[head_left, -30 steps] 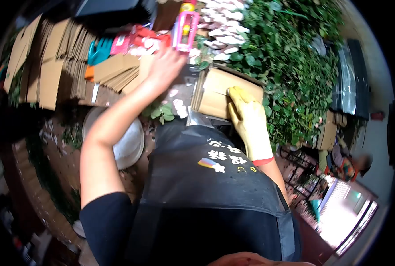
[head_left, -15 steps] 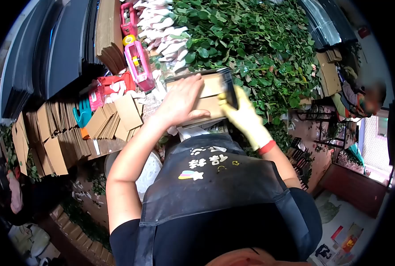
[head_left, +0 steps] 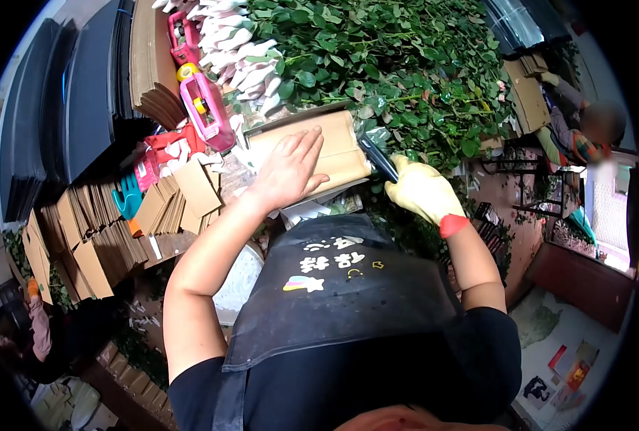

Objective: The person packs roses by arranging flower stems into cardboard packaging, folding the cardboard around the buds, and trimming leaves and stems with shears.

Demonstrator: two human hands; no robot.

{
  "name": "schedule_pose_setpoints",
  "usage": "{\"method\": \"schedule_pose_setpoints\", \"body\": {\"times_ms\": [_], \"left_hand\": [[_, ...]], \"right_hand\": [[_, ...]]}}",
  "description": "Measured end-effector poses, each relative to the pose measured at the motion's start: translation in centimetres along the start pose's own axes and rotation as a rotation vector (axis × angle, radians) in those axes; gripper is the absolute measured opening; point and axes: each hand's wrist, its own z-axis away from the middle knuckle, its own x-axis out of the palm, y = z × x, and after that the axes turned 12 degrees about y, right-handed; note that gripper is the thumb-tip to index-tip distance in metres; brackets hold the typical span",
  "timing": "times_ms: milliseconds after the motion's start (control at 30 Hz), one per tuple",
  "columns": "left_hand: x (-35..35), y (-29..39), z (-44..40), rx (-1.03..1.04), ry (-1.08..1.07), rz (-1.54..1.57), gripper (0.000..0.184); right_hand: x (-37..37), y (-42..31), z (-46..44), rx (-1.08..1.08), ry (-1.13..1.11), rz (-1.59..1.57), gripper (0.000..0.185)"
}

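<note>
My bare left hand [head_left: 291, 167] lies flat with its fingers stretched out, pressing on a brown cardboard sheet [head_left: 339, 154]. The sheet rests inside a larger dark-edged wrap [head_left: 298, 116] on the bench. My right hand [head_left: 421, 188], in a pale yellow glove with a red cuff, is closed around a long black stapler [head_left: 378, 158]. The tip of the stapler points at the right edge of the cardboard. Leafy green stems [head_left: 398, 65] lie just beyond the wrap.
Pink tape dispensers [head_left: 208, 111] stand left of white wrapped bundles [head_left: 242, 65]. Cardboard pieces [head_left: 179, 197] and a teal glove [head_left: 128, 195] lie at the left, below stacked dark sheets [head_left: 93, 79]. Another person [head_left: 574, 133] is at the far right, and a pink sleeve [head_left: 39, 330] shows at lower left.
My right hand has drawn back to the right with the stapler, away from over the cardboard. My left hand stays flat on the sheet. The view has shifted slightly.
</note>
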Motion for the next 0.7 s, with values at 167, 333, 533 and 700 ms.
{"method": "schedule_pose_setpoints", "body": {"times_ms": [167,333,533,700], "left_hand": [[0.2,-0.1,0.3,0.027,0.043,-0.015,0.072],[0.5,-0.3,0.4,0.050,0.056,0.007,0.071],[0.6,-0.3,0.2,0.066,0.005,-0.009,0.070],[0.0,0.8,0.7,-0.094,-0.078,0.185,0.071]], "right_hand": [[0.6,0.8,-1.0,-0.105,-0.027,-0.094,0.062],[1.7,0.7,-1.1,-0.089,0.003,-0.153,0.063],[5.2,1.5,-2.6,-0.116,0.099,-0.079,0.054],[1.8,1.5,-0.8,-0.132,0.186,-0.082,0.057]]}}
